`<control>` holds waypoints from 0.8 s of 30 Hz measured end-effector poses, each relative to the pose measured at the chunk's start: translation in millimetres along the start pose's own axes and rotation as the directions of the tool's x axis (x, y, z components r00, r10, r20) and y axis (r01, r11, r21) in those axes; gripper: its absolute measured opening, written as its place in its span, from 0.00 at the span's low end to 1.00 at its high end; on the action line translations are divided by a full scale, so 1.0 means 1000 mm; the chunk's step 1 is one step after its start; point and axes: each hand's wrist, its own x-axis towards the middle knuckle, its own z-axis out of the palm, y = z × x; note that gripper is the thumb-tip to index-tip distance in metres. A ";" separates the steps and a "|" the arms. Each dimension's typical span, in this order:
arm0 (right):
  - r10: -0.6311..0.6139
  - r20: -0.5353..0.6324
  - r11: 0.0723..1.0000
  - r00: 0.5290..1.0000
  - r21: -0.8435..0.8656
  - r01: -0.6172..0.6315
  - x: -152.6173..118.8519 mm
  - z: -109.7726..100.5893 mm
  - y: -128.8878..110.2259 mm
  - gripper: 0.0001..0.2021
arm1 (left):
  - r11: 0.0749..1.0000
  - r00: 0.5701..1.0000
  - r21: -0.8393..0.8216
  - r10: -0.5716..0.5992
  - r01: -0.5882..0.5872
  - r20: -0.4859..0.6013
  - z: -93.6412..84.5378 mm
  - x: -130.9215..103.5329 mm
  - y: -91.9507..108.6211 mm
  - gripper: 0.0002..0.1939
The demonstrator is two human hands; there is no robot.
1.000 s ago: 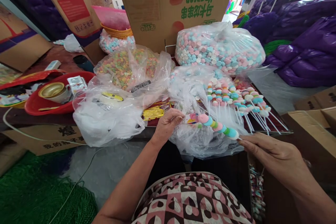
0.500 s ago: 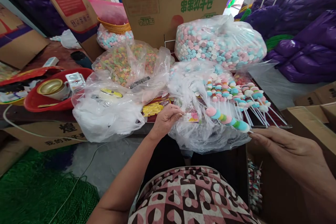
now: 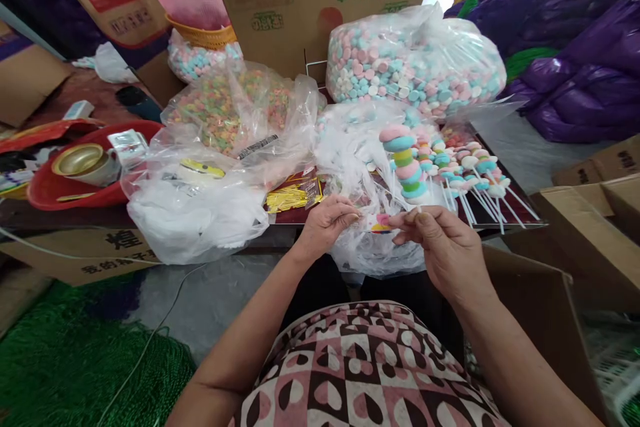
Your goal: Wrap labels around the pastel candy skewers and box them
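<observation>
My right hand is closed around the lower end of a marshmallow skewer, which stands nearly upright with pink, blue, yellow and green pieces. In a pinch, my left hand grips the edge of a small clear plastic bag with a pink and yellow print. The fingers of my right hand touch or almost touch that bag; I cannot tell which. Behind the hands lies crumpled clear plastic. Finished-looking marshmallow skewers lie to the right with their white sticks toward me.
A big bag of marshmallows stands at the back, beside a bag of small colourful candies. Yellow twist ties lie left of my hands. Further left are a white plastic bag and a red basin. Open cardboard boxes stand right.
My right hand has moved left with the skewer, from the table's right side to the small bag, and the skewer has turned from lying sideways to upright. My left hand still pinches the bag.
</observation>
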 end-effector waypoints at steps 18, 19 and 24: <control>0.119 0.229 0.984 0.966 -0.156 -0.084 0.002 0.012 0.012 0.17 | 1.000 0.998 0.028 -0.003 0.005 -0.066 0.009 0.001 0.009 0.11; 0.119 0.214 0.983 0.969 -0.162 -0.085 0.003 0.011 0.012 0.18 | 0.999 0.997 -0.009 -0.038 0.038 -0.061 0.009 0.001 0.009 0.12; 0.102 0.060 0.994 0.993 -0.035 -0.100 0.006 0.001 -0.001 0.15 | 0.940 0.961 -0.230 -0.272 0.254 -0.052 0.007 0.001 0.005 0.16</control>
